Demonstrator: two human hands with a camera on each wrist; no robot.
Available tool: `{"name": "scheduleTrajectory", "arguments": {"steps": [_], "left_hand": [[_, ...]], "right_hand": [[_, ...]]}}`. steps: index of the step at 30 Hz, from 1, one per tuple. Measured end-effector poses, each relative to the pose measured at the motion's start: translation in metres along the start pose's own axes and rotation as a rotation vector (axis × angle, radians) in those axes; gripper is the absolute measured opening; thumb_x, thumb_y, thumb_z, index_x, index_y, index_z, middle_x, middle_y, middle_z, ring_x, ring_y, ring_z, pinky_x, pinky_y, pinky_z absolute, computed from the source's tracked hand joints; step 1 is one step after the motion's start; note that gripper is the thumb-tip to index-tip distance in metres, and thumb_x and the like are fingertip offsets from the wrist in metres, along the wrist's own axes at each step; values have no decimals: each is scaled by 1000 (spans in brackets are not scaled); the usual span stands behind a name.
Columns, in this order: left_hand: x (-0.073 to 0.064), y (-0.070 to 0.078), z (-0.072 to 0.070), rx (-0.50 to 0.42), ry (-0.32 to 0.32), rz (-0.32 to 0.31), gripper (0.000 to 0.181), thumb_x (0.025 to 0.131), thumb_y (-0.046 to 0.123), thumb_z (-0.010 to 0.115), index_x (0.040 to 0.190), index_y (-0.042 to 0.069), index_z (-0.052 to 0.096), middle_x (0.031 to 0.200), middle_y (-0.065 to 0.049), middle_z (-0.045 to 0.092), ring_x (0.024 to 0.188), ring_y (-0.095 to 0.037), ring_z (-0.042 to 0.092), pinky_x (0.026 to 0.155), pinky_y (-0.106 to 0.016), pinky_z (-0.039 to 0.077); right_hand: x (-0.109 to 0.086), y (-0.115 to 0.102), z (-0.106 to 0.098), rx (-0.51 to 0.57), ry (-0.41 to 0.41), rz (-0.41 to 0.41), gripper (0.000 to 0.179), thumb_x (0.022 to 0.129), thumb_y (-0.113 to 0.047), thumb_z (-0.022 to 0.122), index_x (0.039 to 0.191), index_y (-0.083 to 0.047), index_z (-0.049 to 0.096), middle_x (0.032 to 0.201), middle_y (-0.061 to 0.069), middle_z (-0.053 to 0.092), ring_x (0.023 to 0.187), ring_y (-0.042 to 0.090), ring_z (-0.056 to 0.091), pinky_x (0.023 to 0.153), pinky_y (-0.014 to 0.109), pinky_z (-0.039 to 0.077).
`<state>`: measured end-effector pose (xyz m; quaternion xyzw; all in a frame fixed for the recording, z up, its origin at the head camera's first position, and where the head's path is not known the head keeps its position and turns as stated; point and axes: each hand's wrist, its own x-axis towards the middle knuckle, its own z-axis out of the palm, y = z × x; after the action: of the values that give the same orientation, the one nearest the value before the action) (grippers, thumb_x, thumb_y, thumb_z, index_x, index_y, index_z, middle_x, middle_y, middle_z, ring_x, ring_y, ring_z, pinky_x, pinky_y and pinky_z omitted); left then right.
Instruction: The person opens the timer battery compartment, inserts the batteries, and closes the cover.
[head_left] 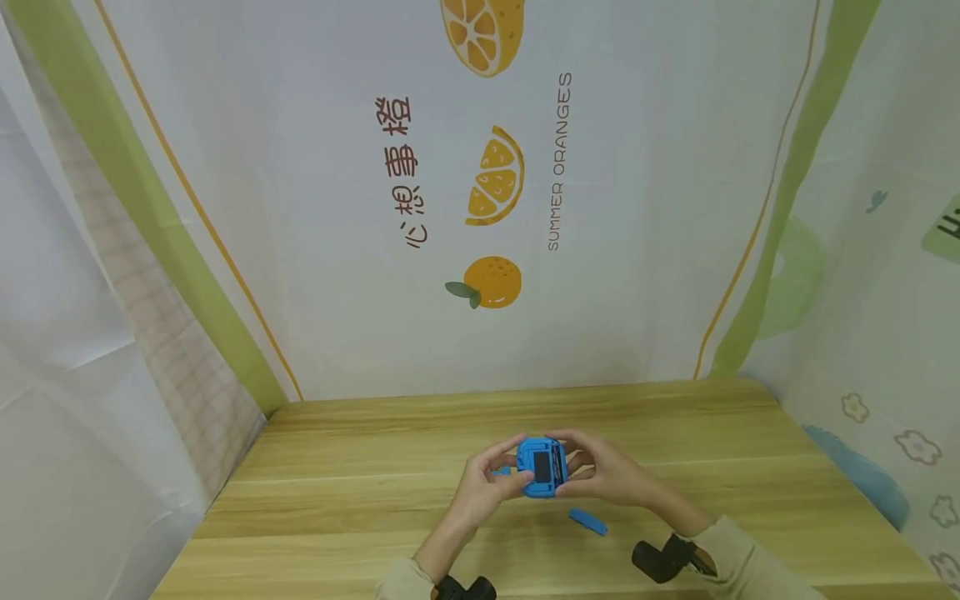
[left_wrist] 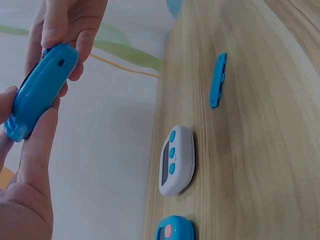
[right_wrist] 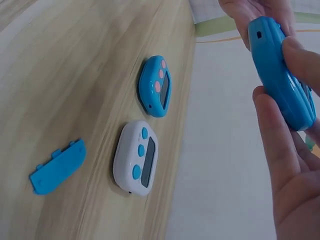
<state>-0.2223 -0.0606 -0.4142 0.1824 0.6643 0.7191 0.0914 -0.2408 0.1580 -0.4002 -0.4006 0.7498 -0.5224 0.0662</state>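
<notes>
A blue digital timer (head_left: 537, 468) is held above the wooden table between both hands. Its face with a dark panel is turned toward the head camera, and an open slot runs along its right side. My left hand (head_left: 480, 485) grips the left edge, thumb on the face. The right hand (head_left: 611, 477) pinches the right edge between thumb and fingers. On the table below lies a loose blue battery cover (head_left: 588, 522), with small tabs along one edge in the right wrist view. What sits inside the slot is too small to tell.
A white timer (right_wrist: 135, 157) with blue buttons rests on the table, near a second blue timer (right_wrist: 150, 85) with pink buttons. In the head view the hands mostly hide them. A printed curtain (head_left: 615, 317) hangs behind the table (head_left: 337, 475).
</notes>
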Motion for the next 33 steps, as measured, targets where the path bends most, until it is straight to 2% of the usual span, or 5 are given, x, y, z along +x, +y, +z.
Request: {"name": "scheduleTrajectory", "arguments": {"steps": [5, 12, 16, 22, 33], "left_hand": [[0, 0, 1, 6, -3, 10, 51, 84, 6, 59, 132, 4, 40, 100, -13, 54, 84, -25, 62, 74, -37, 52], [0, -2, 3, 22, 34, 17, 51, 83, 7, 61, 130, 2, 42, 99, -14, 56, 82, -23, 62, 75, -41, 52], [0, -3, 4, 19, 51, 18, 52, 83, 7, 61, 130, 1, 41, 99, -15, 56, 81, -23, 62, 75, -42, 51], [0, -5, 4, 20, 73, 13, 51, 82, 6, 61, 130, 3, 42, 99, -15, 56, 80, -22, 62, 74, -37, 52], [-2, -11, 3, -1, 66, 20, 53, 83, 7, 60, 132, 2, 39, 105, -15, 53, 88, -24, 59, 74, -34, 53]], "right_hand": [[1, 1, -1, -29, 4, 3, 63, 77, -14, 69, 128, 4, 37, 102, 20, 54, 75, 15, 60, 67, 26, 54], [2, 2, -1, -49, 9, -15, 61, 78, -11, 67, 128, 6, 36, 97, 20, 55, 74, 14, 61, 67, 26, 54], [3, 4, -1, -38, 22, 10, 62, 78, -8, 66, 130, 7, 36, 95, 19, 55, 74, 15, 60, 68, 25, 54], [5, 6, 1, -19, 42, 40, 62, 79, -8, 66, 131, 6, 36, 92, 20, 56, 74, 16, 61, 69, 26, 53], [4, 13, 6, 8, 46, 12, 58, 80, -3, 63, 130, 8, 35, 90, 21, 53, 72, 16, 59, 63, 28, 54]]}}
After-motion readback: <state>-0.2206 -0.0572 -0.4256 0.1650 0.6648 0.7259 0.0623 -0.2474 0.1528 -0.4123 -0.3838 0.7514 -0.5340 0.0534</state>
